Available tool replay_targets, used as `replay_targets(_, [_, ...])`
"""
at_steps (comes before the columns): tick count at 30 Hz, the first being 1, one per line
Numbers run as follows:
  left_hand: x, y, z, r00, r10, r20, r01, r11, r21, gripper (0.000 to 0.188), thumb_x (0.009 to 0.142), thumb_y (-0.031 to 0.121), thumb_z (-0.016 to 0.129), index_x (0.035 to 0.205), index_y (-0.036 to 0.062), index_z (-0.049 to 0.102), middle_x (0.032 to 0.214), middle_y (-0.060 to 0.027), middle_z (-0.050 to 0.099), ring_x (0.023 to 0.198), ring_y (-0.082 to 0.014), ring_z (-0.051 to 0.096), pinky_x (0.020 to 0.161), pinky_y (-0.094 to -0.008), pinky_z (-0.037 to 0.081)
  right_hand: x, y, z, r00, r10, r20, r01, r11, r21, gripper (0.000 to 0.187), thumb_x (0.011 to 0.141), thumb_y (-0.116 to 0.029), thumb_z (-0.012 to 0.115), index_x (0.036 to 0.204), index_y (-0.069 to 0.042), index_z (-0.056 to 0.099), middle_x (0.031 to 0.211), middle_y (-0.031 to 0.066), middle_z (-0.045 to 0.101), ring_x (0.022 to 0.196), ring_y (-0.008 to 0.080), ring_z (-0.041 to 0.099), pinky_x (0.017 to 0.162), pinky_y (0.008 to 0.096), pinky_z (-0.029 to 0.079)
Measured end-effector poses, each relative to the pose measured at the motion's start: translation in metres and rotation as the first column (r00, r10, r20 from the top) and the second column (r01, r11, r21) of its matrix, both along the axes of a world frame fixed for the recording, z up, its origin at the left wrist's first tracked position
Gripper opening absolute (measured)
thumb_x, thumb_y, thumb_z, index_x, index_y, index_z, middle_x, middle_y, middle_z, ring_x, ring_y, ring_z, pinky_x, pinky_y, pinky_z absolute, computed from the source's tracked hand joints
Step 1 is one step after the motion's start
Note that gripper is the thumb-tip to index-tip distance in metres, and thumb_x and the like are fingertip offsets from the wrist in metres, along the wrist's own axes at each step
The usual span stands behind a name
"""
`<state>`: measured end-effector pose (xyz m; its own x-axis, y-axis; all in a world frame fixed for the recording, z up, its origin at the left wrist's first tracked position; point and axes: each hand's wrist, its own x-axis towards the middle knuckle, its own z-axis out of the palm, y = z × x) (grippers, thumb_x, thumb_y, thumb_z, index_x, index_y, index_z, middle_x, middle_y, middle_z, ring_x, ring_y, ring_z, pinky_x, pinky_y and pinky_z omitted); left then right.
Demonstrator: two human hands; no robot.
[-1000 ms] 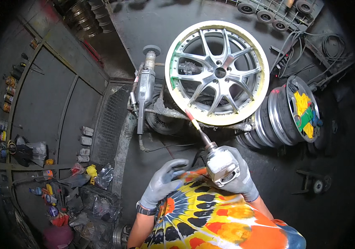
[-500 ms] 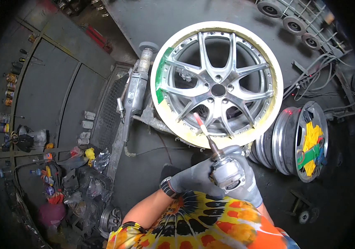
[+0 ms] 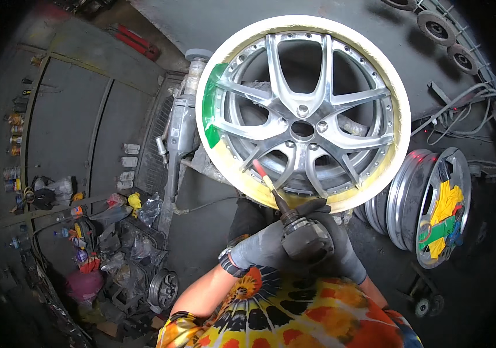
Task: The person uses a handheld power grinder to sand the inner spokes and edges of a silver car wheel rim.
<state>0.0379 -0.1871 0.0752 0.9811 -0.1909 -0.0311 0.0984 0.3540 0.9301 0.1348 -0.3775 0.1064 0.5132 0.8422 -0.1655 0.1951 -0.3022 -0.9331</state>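
A grey-gloved left hand, my left hand (image 3: 262, 246), is closed on one side of a die grinder (image 3: 309, 239) with a dark round head. From the other side my right hand (image 3: 341, 240), also in a grey glove, wraps round its body. The slim red-and-pale bit (image 3: 265, 178) on the grinder points up and away over the lower-left spokes of a silver alloy wheel (image 3: 285, 101). I cannot tell whether it touches the metal. Pale yellow masking tape (image 3: 370, 194) covers the wheel's rim, and a strip of green tape (image 3: 211, 110) sits at its left.
Left of the wheel stands a dusty metal power tool (image 3: 184, 124) with a round disc on top. At right, another wheel (image 3: 410, 194) bears yellow cloth and green tape (image 3: 436, 229). Grinding discs (image 3: 436, 28) hang at upper right. Plastic bags and clutter (image 3: 126, 249) lie at lower left.
The wheel appears larger and higher in view. The grinder's bit has shifted a little left along the lower spokes, and its head now looks darker. Both hands still hold it.
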Motion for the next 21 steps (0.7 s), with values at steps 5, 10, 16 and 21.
replay_targets(5, [0.01,0.011,-0.018,0.96,-0.012,0.279,-0.067,0.959,0.274,0.096,0.074,0.02,0.091,0.154,0.0026,0.039,0.158,-0.0176,0.041,0.148,-0.0285,0.04,0.125,-0.0413,0.029,0.006,0.007,-0.006,0.999,-0.026,-0.037,0.027,0.999,0.018,0.079,0.07,-0.015,0.091,0.138,-0.004,0.052,0.128,0.0178,0.065,0.114,0.0322,0.07,0.094,0.0399,0.056])
replay_targets(10, [0.024,0.028,-0.015,0.808,-0.112,0.579,-0.298,0.769,0.565,0.084,0.075,0.018,0.091,0.146,0.0054,0.048,0.149,-0.0143,0.051,0.14,-0.0239,0.047,0.121,-0.0423,0.035,0.008,0.026,-0.004,0.996,-0.079,0.035,0.079,0.997,-0.011,0.078,0.07,-0.011,0.089,0.137,-0.002,0.051,0.128,0.0167,0.066,0.113,0.029,0.07,0.094,0.0393,0.055])
replay_targets(16, [0.043,0.059,-0.011,0.916,-0.368,-0.159,0.202,0.767,-0.609,0.1,0.065,0.007,0.095,0.15,0.005,0.043,0.131,-0.0035,0.062,0.121,-0.0129,0.056,0.107,-0.0355,0.048,-0.01,0.056,0.004,0.963,-0.258,0.072,0.267,0.949,-0.167,0.074,0.073,-0.015,0.09,0.135,0.001,0.052,0.118,0.0165,0.068,0.104,0.0277,0.071,0.091,0.0392,0.056])
replay_targets(21, [0.041,0.09,-0.022,0.921,-0.39,-0.008,0.328,0.787,-0.522,0.064,0.077,0.011,0.088,0.131,0.0089,0.053,0.116,-0.0011,0.064,0.115,-0.0146,0.059,0.109,-0.0351,0.044,-0.033,0.062,-0.01,0.961,-0.273,0.045,0.276,0.936,-0.22,0.074,0.071,-0.019,0.092,0.132,0.0,0.054,0.117,0.0164,0.068,0.103,0.0289,0.07,0.09,0.0388,0.056])
